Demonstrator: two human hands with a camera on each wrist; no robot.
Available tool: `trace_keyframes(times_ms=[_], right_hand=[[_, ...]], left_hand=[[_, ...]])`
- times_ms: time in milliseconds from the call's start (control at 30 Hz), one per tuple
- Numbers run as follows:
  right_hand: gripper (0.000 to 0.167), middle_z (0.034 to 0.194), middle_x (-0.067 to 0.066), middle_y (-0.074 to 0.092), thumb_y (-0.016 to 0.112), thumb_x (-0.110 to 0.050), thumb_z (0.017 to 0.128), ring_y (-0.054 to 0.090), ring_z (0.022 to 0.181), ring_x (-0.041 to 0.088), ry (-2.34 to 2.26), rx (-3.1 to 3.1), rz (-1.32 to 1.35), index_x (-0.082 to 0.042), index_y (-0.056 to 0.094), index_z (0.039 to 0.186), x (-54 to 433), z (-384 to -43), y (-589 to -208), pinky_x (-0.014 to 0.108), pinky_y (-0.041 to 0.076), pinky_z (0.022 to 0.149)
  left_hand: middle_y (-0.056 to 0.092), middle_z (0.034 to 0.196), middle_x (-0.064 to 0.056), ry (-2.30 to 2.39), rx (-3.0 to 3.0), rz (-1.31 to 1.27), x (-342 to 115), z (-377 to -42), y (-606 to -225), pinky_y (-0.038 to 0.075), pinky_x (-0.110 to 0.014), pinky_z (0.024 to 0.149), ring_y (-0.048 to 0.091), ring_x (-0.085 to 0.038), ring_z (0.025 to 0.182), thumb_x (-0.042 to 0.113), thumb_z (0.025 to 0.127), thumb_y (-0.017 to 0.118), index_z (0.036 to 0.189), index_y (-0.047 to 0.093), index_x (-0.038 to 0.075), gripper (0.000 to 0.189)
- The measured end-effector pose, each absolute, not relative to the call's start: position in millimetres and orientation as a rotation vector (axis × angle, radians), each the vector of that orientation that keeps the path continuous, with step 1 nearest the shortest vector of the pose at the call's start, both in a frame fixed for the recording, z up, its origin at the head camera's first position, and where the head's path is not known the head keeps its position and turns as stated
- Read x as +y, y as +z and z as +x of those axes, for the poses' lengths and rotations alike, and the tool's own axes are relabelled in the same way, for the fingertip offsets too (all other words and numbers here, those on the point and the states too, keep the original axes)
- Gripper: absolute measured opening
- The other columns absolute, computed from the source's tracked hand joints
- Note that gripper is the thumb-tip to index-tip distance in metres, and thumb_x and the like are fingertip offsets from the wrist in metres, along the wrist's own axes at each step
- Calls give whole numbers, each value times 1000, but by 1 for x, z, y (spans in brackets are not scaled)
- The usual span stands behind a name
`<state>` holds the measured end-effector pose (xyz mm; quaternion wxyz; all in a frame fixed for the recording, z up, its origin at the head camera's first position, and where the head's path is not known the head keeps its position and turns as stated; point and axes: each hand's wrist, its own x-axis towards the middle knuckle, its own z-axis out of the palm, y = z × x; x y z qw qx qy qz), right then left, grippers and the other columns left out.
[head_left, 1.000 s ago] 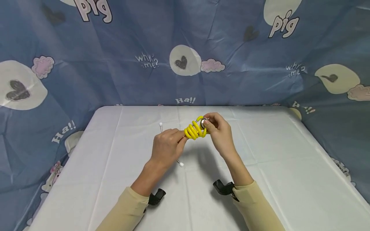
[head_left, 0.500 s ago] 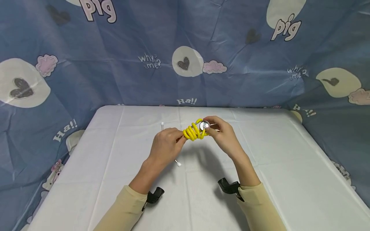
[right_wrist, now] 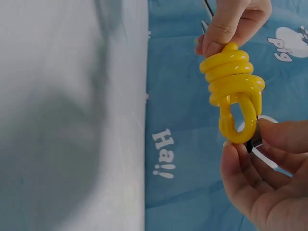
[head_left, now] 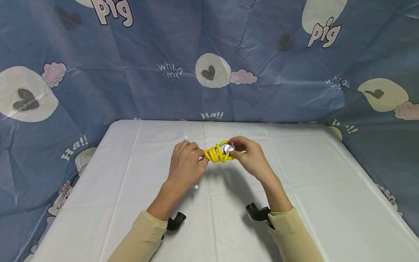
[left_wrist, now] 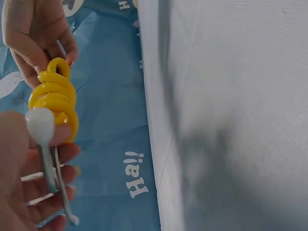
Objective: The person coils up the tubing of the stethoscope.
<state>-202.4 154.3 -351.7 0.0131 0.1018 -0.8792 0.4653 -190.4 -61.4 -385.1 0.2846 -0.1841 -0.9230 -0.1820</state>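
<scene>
A stethoscope is held up over the white table [head_left: 314, 218], its yellow tubing [head_left: 213, 154] wound in several tight coils. My left hand [head_left: 184, 163] grips it at the coil's left end, where the metal ear tubes [left_wrist: 61, 187] come out. White ear tips [head_left: 196, 186] poke out on both sides of that hand; one ear tip [left_wrist: 40, 125] looms large in the left wrist view. On the other end, my right hand [head_left: 253, 160] pinches the round silver chest piece [head_left: 229, 148] between thumb and fingers. A loop of tubing [right_wrist: 249, 122] hangs by those fingertips in the right wrist view.
Behind the table hangs a blue printed cloth [head_left: 137, 91], which also runs down both sides. A black wrist camera mount [head_left: 176, 221] sits at the left cuff, and another black mount [head_left: 258, 212] at the right cuff.
Both hands have come slightly lower and left with the stethoscope. The chest piece has turned so its flat face shows more, and the ear tips have swung more behind the left hand.
</scene>
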Motion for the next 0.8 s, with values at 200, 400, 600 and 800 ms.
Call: trace_keyframes(times_ms=[200,400,600,800], right_hand=[[30,99,7,70,71,-6,87,66,92,21,1455,-2796,280,-12,68,117,150,-207,-366,32,52,75],[26,99,10,71,70,-7,87,66,87,19,1385,-2917,294,-10,68,112,148,-211,-382,30,52,72],[24,91,11,71,70,-5,85,65,76,17,1331,-3075,337,-4,66,108,148,-212,-390,27,51,67],[23,91,8,72,67,-12,89,68,81,22,1335,-3188,346,-4,65,110,153,-211,-388,31,51,72]], left_hand=[[69,77,-3,-518,-2664,-409,-59,-190,-389,49,-42,86,57,-23,78,10,79,71,83,80,9,9],[68,72,-6,-529,-2794,-395,-59,-189,-394,50,-41,86,57,-25,73,2,73,68,76,76,7,10],[74,80,-5,-535,-2934,-458,-61,-188,-401,51,-38,75,62,-25,78,0,74,69,80,80,10,16],[75,99,-7,-530,-3018,-463,-65,-190,-403,54,-41,83,67,-28,93,10,78,74,100,80,11,22]])
